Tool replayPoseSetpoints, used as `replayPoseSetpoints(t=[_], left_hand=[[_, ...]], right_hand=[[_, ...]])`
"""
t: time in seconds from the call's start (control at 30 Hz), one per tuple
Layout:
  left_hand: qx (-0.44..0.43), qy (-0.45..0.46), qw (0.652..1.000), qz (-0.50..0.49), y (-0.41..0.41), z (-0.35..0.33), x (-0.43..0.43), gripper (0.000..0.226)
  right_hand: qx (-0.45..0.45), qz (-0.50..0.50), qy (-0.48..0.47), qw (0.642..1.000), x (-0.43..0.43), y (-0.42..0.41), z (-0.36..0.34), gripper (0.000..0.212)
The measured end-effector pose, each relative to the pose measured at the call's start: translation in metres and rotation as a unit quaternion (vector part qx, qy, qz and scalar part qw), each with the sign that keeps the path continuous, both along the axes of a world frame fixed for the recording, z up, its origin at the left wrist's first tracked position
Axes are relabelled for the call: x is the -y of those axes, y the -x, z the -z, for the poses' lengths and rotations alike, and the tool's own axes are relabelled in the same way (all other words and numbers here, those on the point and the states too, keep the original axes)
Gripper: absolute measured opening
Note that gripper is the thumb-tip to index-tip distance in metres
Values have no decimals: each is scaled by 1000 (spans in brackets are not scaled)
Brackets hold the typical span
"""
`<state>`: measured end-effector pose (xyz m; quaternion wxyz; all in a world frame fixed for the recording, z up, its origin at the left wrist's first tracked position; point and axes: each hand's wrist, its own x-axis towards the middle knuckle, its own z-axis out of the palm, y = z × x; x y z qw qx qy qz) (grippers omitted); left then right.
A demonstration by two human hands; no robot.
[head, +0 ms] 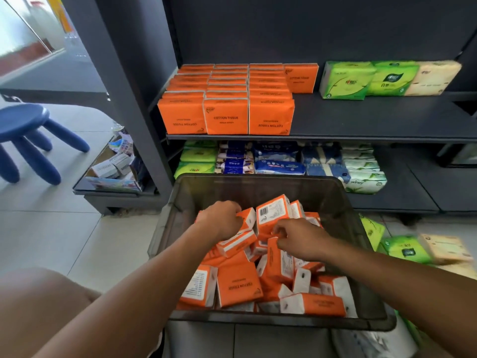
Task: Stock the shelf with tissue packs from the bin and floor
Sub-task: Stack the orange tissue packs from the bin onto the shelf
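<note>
1. The orange film-wrapped tissue packs [238, 286] lie jumbled in the dark translucent plastic bin [232, 189] at 6 o'clock. More of them stand in rows on the dark grey metal shelf [361, 117] at 12 o'clock. Green and cream soft packs [405, 249] lie on the floor at 4 o'clock.
2. A pack is probably light and squashy, with slick film. It is best taken across its broad faces, not by a corner.
3. The left grip [222, 219] curls round the white end of one pack at the pile's 11 o'clock.
4. The right grip [302, 239], just beside it, has its fingers curled at the lower edge of an upright barcode-faced pack [271, 211]. I cannot tell whether it holds that pack or the one beneath.
5. The forearms cover the middle of the pile, so its depth is hidden. The floor packs are partly cut off by the bin and the frame edge.
</note>
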<state>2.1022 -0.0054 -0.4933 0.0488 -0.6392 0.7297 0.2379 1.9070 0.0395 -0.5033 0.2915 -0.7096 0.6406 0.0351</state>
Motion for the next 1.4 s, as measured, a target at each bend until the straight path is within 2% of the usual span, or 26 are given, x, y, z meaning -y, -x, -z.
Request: replayPoseSetpoints(t=[0.2,0.47,0.67,0.97,1.03,1.17,1.27,1.4], left_hand=[[45,-43,998,23,-16,33,-16,46],[69,-90,992,50,-30,70,-21,46],[51,-151,986,54,-46,90,-16,50],[17,-167,984,52,-60,95,-7,47],[14,-166,985,50,-58,94,-6,47],[5,-169,984,49,-52,94,-7,50],[-4,-164,985,48,-48,91,-7,50],[-37,-165,985,28,-44,85,-5,52]], right_hand=[[57,-31,-52,997,-11,-28,32,28],[108,60,-171,978,8,-49,79,45],[88,65,-214,971,25,-57,100,37],[28,1,-303,953,19,-63,108,16],[31,-3,-313,949,16,-63,106,14],[32,-11,-302,953,5,-59,102,32],[32,-8,-283,959,3,-55,98,35],[90,41,-256,962,12,-43,80,39]])
